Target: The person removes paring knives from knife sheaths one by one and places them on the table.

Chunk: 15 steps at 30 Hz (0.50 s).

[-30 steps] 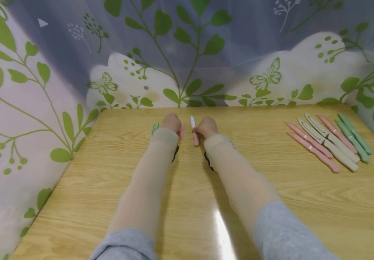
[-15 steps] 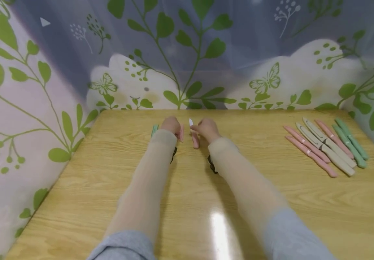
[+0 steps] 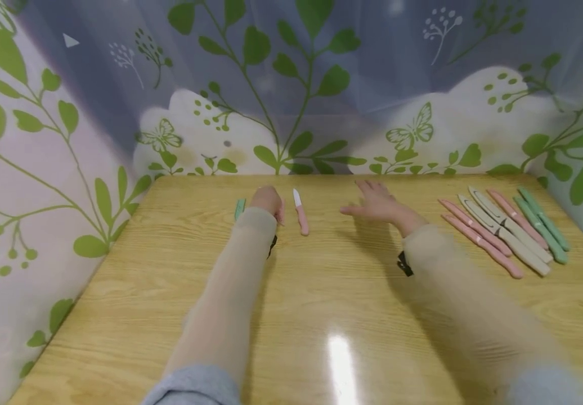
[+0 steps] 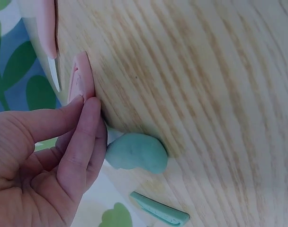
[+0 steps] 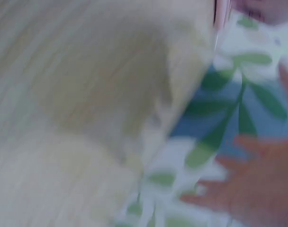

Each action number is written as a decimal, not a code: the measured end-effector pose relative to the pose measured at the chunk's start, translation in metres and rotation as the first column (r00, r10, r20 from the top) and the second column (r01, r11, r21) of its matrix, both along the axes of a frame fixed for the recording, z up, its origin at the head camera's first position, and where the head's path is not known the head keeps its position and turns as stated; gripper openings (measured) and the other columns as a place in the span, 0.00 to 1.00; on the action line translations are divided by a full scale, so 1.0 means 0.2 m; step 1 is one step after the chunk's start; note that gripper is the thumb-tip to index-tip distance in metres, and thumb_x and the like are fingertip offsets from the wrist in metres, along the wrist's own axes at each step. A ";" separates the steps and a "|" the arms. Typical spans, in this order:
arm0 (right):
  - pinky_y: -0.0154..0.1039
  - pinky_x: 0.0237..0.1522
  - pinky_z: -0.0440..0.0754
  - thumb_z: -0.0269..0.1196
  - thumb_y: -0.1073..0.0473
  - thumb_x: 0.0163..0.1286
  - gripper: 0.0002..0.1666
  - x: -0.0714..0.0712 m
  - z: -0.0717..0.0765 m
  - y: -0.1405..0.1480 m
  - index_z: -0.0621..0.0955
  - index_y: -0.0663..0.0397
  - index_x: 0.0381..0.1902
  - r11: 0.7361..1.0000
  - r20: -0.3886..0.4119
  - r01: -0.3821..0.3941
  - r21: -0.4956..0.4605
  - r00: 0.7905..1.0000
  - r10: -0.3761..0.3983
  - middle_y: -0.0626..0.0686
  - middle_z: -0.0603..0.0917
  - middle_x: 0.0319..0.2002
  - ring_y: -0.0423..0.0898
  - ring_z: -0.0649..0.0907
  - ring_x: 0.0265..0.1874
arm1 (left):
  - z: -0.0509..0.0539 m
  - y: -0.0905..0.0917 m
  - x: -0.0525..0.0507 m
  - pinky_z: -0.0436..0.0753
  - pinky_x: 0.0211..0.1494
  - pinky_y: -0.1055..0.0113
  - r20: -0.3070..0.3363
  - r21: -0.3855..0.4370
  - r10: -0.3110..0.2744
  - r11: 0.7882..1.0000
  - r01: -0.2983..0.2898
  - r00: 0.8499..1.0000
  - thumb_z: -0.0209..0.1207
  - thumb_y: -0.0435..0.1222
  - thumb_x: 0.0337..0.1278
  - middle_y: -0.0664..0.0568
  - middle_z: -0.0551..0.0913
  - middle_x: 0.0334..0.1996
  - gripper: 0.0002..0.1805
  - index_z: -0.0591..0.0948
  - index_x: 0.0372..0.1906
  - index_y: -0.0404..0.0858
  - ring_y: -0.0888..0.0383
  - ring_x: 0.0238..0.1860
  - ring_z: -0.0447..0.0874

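Observation:
My left hand (image 3: 266, 201) is at the back of the table. In the left wrist view its thumb and fingers pinch a pink knife sheath (image 4: 85, 71). A rounded green object (image 4: 138, 152), perhaps a knife handle, lies just beyond those fingers; its other end is hidden. Near it is a green knife sheath (image 4: 160, 209). To the right of my left hand a small pink-handled knife (image 3: 301, 220) lies with its bare blade toward the wall. My right hand (image 3: 377, 203), fingers spread, is over the table right of that knife and holds nothing. It is blurred in the right wrist view.
Several knives lie side by side on the right of the table (image 3: 322, 292): pink ones (image 3: 483, 245), cream ones (image 3: 524, 251) and green ones (image 3: 542, 230). A leaf-patterned cloth (image 3: 342, 129) stands along the back and left edges.
My right hand has let go of the small pink knife, leaving it on the table, and has moved right with its fingers spreading. My left hand has stayed nearly in place with the sheath.

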State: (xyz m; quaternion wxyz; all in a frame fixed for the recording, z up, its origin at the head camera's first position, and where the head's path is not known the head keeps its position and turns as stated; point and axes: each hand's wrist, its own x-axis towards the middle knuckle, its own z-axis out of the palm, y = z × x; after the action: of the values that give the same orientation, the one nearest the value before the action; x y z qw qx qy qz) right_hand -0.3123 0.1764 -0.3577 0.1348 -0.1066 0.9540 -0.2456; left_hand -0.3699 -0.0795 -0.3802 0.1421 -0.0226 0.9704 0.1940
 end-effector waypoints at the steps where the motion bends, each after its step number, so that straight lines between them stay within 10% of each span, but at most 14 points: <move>1: 0.72 0.67 0.39 0.55 0.37 0.71 0.55 0.03 0.02 0.07 0.41 0.63 0.76 0.999 -0.001 -0.034 0.013 0.999 0.034 0.71 0.38 0.75 0.71 0.38 0.72 | -0.01 0.00 0.00 0.80 0.37 0.69 -0.004 -0.006 -0.004 1.000 0.004 1.000 0.65 0.23 0.47 0.40 0.84 0.48 0.04 0.86 0.31 0.31 0.50 0.42 0.81; 15: 0.82 0.55 0.33 0.60 0.34 0.65 0.64 0.39 -0.05 0.75 0.36 0.60 0.76 0.982 -0.002 -0.066 0.178 0.998 0.068 0.71 0.25 0.72 0.76 0.29 0.68 | -0.01 0.00 0.00 0.83 0.44 0.66 -0.019 -0.014 -0.031 0.999 0.031 0.999 0.65 0.24 0.47 0.40 0.85 0.46 0.04 0.86 0.31 0.30 0.49 0.45 0.83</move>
State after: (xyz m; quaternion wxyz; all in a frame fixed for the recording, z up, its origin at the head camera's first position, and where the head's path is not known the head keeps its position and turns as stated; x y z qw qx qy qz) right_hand -0.2352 0.3266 -0.3673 0.1481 -0.1272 0.9686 -0.1542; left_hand -0.3689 -0.0804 -0.3813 0.1357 -0.0068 0.9732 0.1856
